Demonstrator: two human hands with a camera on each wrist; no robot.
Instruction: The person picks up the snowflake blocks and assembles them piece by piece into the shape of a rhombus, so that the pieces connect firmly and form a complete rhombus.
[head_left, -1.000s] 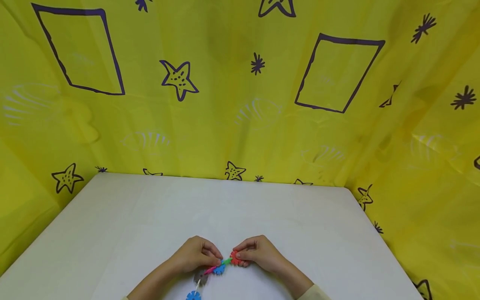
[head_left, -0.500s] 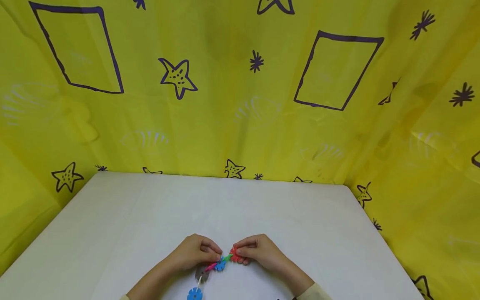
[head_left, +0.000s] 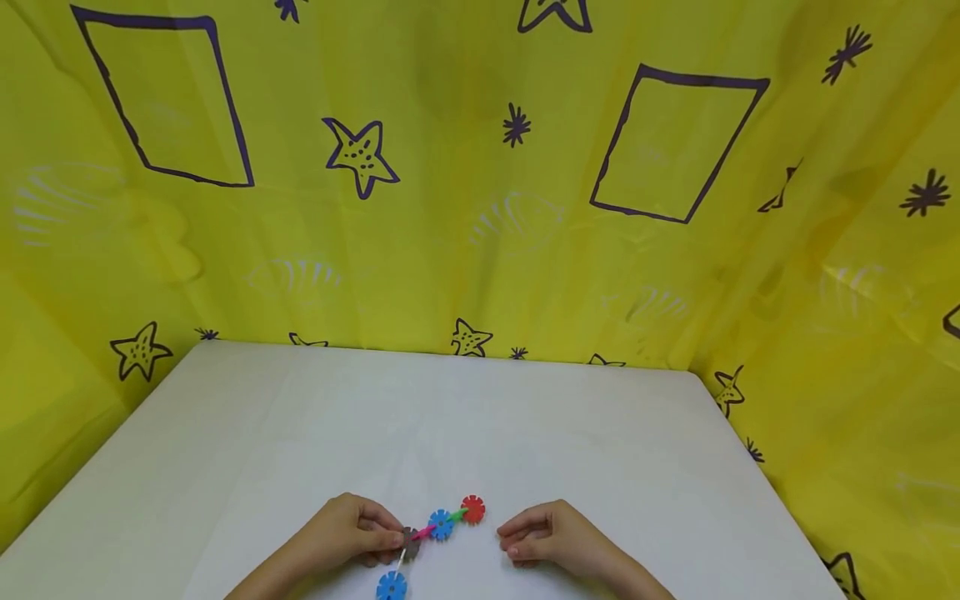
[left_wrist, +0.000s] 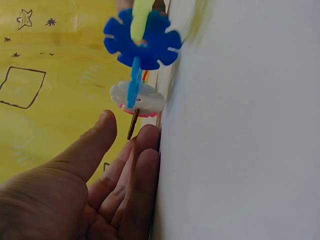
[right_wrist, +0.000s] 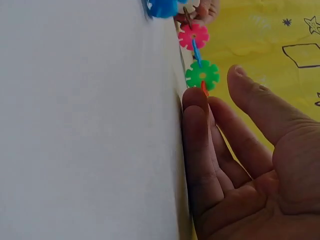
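A chain of notched plastic snowflake discs runs across the white table in the head view. From its far end come a red disc (head_left: 473, 509), a green disc (right_wrist: 202, 75), a blue disc (head_left: 441, 524), a pink disc (right_wrist: 193, 36), a brown disc (head_left: 411, 543), a white disc (left_wrist: 137, 97) and another blue disc (head_left: 392, 586). My left hand (head_left: 352, 533) is at the brown disc; in the left wrist view its thumb and fingers stand apart, fingertips right by the disc's edge. My right hand (head_left: 558, 537) is right of the red disc, fingers relaxed, holding nothing.
The white tabletop (head_left: 450, 417) stretches back to a yellow curtain (head_left: 435, 275) printed with stars and frames, which also hangs along both sides. Toward the person the chain goes on past the second blue disc, with a pale yellow-green piece (left_wrist: 142, 20) on it.
Both hands let go of the far part of the chain. The left hand moved left and nearer to the brown disc; the right hand drew away rightward from the red disc.
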